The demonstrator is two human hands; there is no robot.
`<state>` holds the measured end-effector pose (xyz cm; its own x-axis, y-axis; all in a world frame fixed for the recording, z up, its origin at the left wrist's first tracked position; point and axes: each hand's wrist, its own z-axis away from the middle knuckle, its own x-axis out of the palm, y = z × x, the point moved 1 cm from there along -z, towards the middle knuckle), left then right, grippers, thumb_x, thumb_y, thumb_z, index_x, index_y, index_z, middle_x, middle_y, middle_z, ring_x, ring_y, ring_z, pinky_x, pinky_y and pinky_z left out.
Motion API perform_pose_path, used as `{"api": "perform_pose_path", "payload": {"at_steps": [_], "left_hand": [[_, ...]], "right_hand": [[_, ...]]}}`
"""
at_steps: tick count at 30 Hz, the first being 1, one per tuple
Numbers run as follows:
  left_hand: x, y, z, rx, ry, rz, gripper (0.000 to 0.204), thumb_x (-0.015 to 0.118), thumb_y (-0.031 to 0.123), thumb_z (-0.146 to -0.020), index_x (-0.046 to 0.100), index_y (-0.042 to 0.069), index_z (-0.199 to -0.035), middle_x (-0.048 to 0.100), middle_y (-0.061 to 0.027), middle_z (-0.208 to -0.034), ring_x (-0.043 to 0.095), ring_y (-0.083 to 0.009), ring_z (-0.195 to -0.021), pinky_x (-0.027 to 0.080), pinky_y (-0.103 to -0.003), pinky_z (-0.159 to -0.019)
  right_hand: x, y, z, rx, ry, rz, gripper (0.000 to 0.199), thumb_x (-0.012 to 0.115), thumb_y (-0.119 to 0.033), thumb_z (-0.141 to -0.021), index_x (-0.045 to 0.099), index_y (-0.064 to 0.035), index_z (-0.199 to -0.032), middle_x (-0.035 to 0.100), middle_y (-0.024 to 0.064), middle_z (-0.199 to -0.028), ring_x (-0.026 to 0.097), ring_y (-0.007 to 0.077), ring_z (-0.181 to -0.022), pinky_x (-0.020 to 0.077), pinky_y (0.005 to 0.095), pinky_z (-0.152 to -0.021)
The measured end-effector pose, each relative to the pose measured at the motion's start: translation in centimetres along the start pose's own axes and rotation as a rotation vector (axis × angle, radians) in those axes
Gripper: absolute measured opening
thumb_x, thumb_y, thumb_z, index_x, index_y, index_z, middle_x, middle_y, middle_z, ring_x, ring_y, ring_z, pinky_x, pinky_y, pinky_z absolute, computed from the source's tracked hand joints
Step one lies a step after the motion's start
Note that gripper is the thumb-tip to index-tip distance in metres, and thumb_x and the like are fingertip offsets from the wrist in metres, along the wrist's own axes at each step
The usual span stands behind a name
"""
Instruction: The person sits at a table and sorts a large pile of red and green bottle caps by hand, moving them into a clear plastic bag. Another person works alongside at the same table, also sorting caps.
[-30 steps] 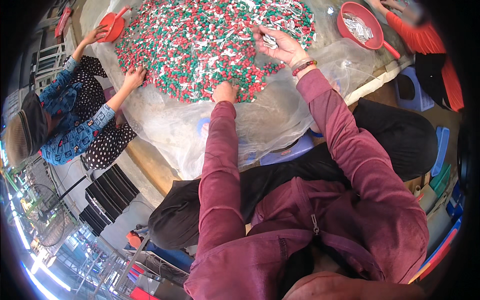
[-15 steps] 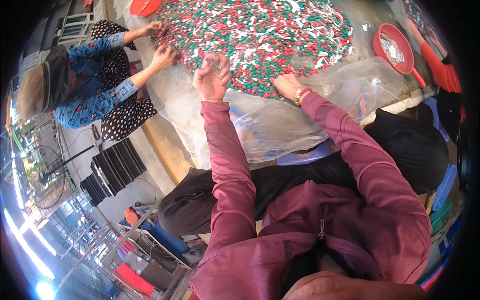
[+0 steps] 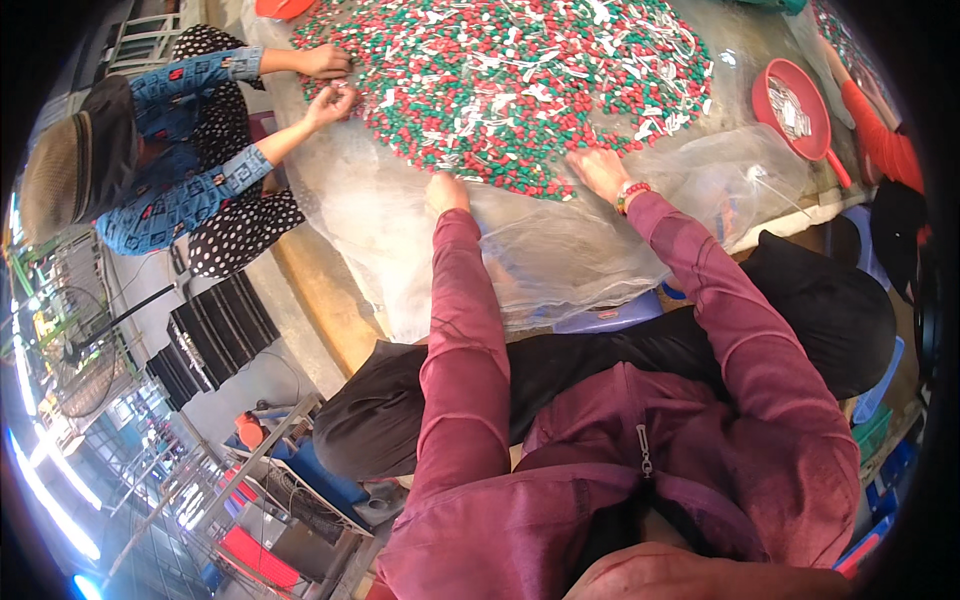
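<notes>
Both hands point(image 3: 447, 192) point(image 3: 598, 170) palm-down at the bead pile's point(image 3: 520, 90) near edge.

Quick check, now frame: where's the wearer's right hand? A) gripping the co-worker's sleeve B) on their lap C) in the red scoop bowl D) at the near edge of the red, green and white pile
D: the right hand, a beaded bracelet at its wrist, rests palm down on the near edge of the pile of small pieces, while the red scoop bowl sits apart to its right.
</notes>
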<state>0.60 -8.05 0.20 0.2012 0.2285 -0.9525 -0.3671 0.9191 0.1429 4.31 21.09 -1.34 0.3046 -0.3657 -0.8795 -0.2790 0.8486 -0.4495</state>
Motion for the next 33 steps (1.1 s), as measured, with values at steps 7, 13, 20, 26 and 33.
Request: {"api": "perform_pose_path", "payload": {"at_steps": [7, 13, 20, 26, 33], "left_hand": [[3.1, -1.5, 0.9, 0.308, 0.065, -0.133, 0.019, 0.048, 0.016, -0.087, 0.06, 0.01, -0.101, 0.066, -0.0132, -0.091, 0.065, -0.0328, -0.083, 0.052, -0.046, -0.068], [1.5, -0.8, 0.2, 0.302, -0.04, -0.272, 0.017, 0.058, 0.021, -0.081, 0.063, 0.009, -0.092, 0.066, -0.013, -0.09, 0.066, -0.0324, -0.085, 0.052, -0.045, -0.069], [-3.7, 0.4, 0.2, -0.107, -0.571, 1.537, 0.013, 0.056, 0.02, -0.08, 0.056, 0.008, -0.085, 0.047, -0.0008, -0.068, 0.044, -0.0145, -0.055, 0.035, -0.025, -0.047], [-8.1, 1.7, 1.9, 0.139, -0.666, 2.208, 0.019, 0.053, 0.023, -0.082, 0.052, 0.008, -0.093, 0.045, -0.0053, -0.084, 0.043, -0.0145, -0.068, 0.034, -0.024, -0.048], [-5.4, 1.9, -1.1, 0.241, -0.31, 0.314, 0.027, 0.07, 0.033, -0.076, 0.067, 0.009, -0.087, 0.064, -0.0049, -0.08, 0.061, -0.018, -0.071, 0.05, -0.034, -0.06]], "right_hand": [[-4.6, 3.4, -1.1, 0.418, 0.063, -0.479, 0.029, 0.058, -0.024, -0.086, 0.063, -0.0177, -0.113, 0.068, 0.0072, -0.077, 0.065, 0.0252, -0.07, 0.0495, 0.0371, -0.065], [-4.5, 2.4, -0.9, 0.323, 0.027, -0.14, 0.031, 0.058, -0.026, -0.087, 0.06, -0.0161, -0.116, 0.068, 0.0107, -0.087, 0.065, 0.0286, -0.081, 0.0494, 0.0397, -0.07], [-3.5, 0.4, -2.2, 0.103, -0.002, 0.208, 0.011, 0.051, -0.005, -0.079, 0.061, -0.0016, -0.083, 0.065, 0.0201, -0.078, 0.066, 0.0324, -0.076, 0.0511, 0.0434, -0.062], [-3.8, 0.3, -3.5, 0.15, -0.035, 0.198, 0.011, 0.06, -0.01, -0.077, 0.062, -0.0019, -0.085, 0.066, 0.0161, -0.081, 0.067, 0.0299, -0.074, 0.052, 0.0398, -0.06], [-7.5, 2.2, -4.9, 0.455, -0.077, -1.806, 0.012, 0.064, -0.017, -0.082, 0.058, -0.0075, -0.085, 0.042, -0.0035, -0.058, 0.03, 0.0047, -0.043, 0.0237, 0.0222, -0.036]]}}
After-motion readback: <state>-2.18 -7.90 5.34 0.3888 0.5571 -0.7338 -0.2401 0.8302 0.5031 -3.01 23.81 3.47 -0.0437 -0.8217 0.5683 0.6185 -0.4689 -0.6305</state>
